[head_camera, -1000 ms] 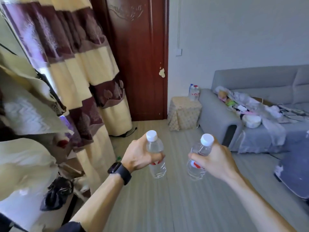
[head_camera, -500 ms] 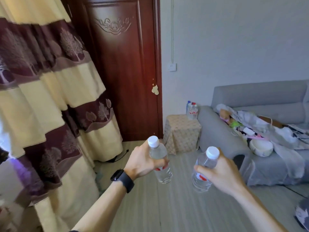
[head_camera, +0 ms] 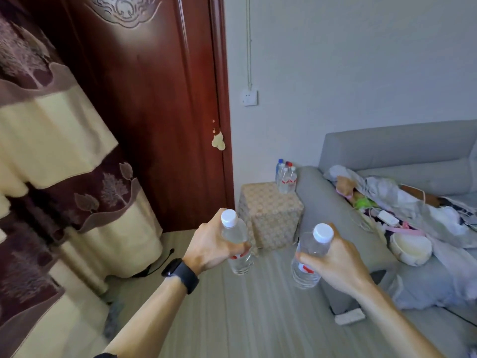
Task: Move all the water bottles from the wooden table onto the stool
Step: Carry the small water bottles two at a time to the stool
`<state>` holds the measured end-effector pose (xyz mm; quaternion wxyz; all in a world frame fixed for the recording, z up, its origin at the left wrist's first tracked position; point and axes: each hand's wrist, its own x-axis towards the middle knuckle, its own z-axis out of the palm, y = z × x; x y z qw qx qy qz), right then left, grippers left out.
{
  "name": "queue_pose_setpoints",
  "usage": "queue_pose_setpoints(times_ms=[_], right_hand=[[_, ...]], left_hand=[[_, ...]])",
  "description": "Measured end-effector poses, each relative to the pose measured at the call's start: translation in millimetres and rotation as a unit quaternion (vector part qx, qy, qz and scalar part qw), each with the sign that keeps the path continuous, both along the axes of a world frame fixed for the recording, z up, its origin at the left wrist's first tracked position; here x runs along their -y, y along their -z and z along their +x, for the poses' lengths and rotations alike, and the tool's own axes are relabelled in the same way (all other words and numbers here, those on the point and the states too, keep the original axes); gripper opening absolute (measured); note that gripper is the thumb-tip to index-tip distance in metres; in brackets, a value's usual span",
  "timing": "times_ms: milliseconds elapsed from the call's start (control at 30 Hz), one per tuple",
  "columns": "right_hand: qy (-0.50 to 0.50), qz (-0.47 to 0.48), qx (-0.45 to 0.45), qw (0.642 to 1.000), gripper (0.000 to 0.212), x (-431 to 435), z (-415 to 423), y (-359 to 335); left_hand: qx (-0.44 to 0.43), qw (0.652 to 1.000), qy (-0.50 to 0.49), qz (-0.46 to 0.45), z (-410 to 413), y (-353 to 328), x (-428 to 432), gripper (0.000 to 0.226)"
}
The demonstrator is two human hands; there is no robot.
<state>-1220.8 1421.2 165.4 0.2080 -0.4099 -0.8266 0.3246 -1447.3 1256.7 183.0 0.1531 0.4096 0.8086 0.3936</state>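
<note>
Hiding much of what they grip, left hand (head_camera: pixel 210 250) holds left bottle (head_camera: pixel 234 232), right hand (head_camera: pixel 338 262) holds right bottle (head_camera: pixel 304 276).

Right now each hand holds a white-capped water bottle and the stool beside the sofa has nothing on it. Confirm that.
Not quite: the stool is not bare. The head view shows a cluster of bottles standing at its far corner, next to the sofa. The rest holds: the left hand grips a white-capped bottle, the right hand a second bottle.
</note>
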Motion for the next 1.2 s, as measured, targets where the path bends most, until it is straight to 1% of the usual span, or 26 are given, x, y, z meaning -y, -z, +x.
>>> queue_pose_setpoints(times_ms=[67,133,167,267,333,433,533,600,667,867,933,1000,1100,1200], right_hand=[[-0.003,-0.012,-0.004,1.0,0.041,-30.4,-22.1,2.7],[0.009,-0.029,-0.019,0.999,0.034,-61.8,-40.3,8.4],[0.018,-0.035,-0.023,0.999,0.035,-76.9,-47.8,12.0],[0.032,-0.037,-0.006,0.999,0.052,-124.1,-72.8,28.0],[0.03,-0.047,0.006,0.998,0.056,-158.4,-89.9,40.7],[0.035,-0.066,0.001,0.997,0.058,-211.1,-119.7,53.6],[0.029,-0.078,-0.01,0.996,0.056,-268.8,-149.9,68.3],[0.023,-0.091,-0.003,0.996,0.052,-305.9,-167.1,70.4],[0.021,-0.092,0.003,0.996,0.052,-344.0,-188.7,69.2],[-0.018,-0.078,0.025,0.997,0.052,-450.2,-261.6,72.7],[-0.021,-0.084,0.024,0.996,0.057,-478.3,-286.7,77.6],[-0.029,-0.083,0.03,0.996,0.059,-507.2,-312.2,86.8],[-0.04,-0.093,0.043,0.994,0.053,-545.4,-351.6,105.8],[-0.038,-0.104,0.061,0.992,0.043,-576.7,-388.8,120.6]], left_hand=[[0.019,1.0,0.014,-0.001,-29.5,5.1,-35.9,0.049],[0.027,0.999,0.021,-0.004,-55.8,11.6,-72.5,0.05],[0.025,0.999,0.02,-0.011,-66.3,16.4,-89.4,0.051],[0.037,0.998,0.027,-0.037,-98.0,33.7,-140.8,0.053],[0.048,0.997,0.034,-0.053,-117.0,43.4,-178.1,0.051],[0.056,0.995,0.053,-0.071,-146.1,55.1,-236.5,0.05],[0.058,0.993,0.062,-0.084,-175.8,68.9,-296.7,0.058],[0.052,0.992,0.054,-0.1,-192.7,77.3,-333.5,0.063],[0.054,0.992,0.042,-0.11,-208.9,81.7,-372.5,0.064],[0.081,0.991,0.024,-0.107,-253.0,95.1,-461.2,0.048],[0.091,0.989,0.019,-0.111,-272.7,104.1,-486.4,0.052],[0.096,0.988,0.024,-0.122,-296.6,117.9,-512.5,0.061],[0.1,0.986,0.027,-0.133,-334.5,140.5,-551.7,0.07],[0.103,0.985,0.022,-0.136,-370.9,159.9,-589.1,0.064]])
